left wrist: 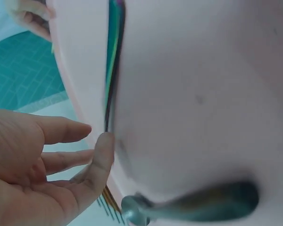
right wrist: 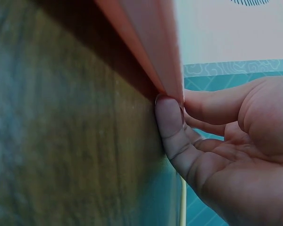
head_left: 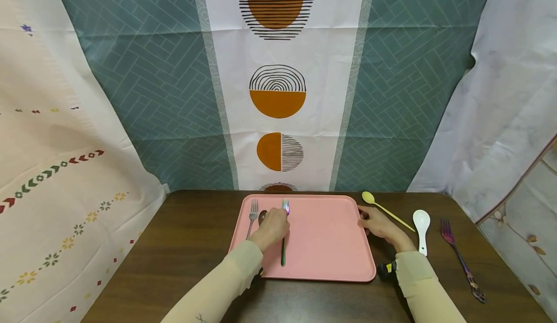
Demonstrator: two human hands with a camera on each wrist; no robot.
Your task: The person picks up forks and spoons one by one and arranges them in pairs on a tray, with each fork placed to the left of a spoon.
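Observation:
In the head view a pink tray (head_left: pixel 326 238) lies on a brown table. My left hand (head_left: pixel 271 228) is above its left half, with thumb and fingers around the neck of a rainbow-coloured fork (head_left: pixel 283 250). The left wrist view shows the thumb over the neck of this fork (left wrist: pixel 113 56). Beside that hand are a silver fork (head_left: pixel 253 214) and a dark spoon (head_left: pixel 262 216), partly hidden by the hand. My right hand (head_left: pixel 380 224) holds the tray's right rim; its fingers (right wrist: pixel 170 117) pinch the edge in the right wrist view.
To the right of the tray lie a yellow spoon (head_left: pixel 387 211), a white spoon (head_left: pixel 421 226) and a purple fork (head_left: pixel 461 260). A patterned cloth (head_left: pixel 278 120) hangs behind the table (head_left: pixel 174 250), with pale cloths at both sides.

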